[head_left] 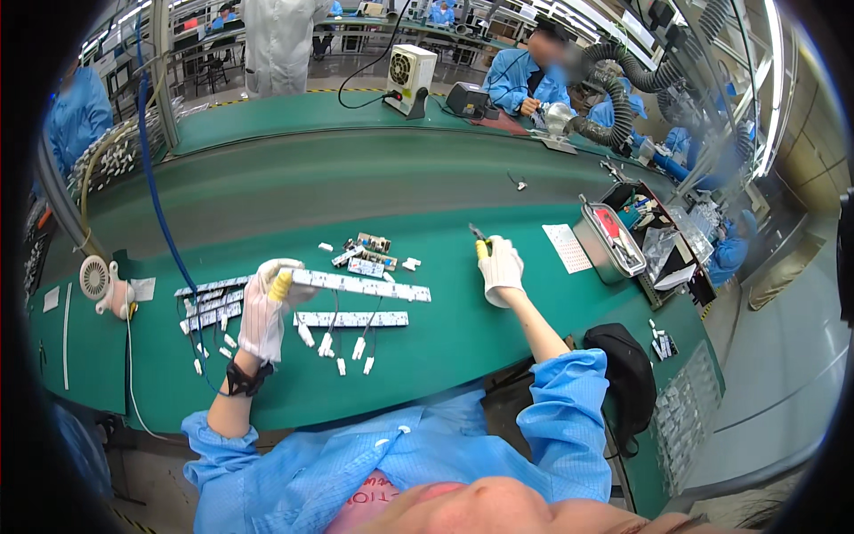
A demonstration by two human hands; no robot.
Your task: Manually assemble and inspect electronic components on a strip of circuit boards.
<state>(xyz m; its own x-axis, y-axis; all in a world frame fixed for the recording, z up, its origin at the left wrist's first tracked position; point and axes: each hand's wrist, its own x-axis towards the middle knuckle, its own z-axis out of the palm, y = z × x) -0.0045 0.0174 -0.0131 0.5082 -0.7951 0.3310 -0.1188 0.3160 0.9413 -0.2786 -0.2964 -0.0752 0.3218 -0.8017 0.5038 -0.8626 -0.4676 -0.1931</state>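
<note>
My left hand (264, 311), in a white glove with a yellow finger cover and a dark strap at the wrist, grips a long white circuit board strip (365, 285) by its left end. Below it a second board strip (351, 319) lies on the green mat, with several white plug connectors (359, 348) on short dark wires around it. More board strips (213, 307) lie bunched left of that hand. Gloved likewise, my right hand (501, 271) is closed around small pliers (477, 233), whose dark jaws point away from me; their handles are mostly hidden.
Small brown-and-white circuit boards (374, 254) lie beyond the strips. A pink fan (105, 285) and a blue cable (158, 196) are at left. To the right are a dotted sheet (567, 248), a metal tin (609, 238) and a parts box (663, 240). A co-worker (531, 76) sits across.
</note>
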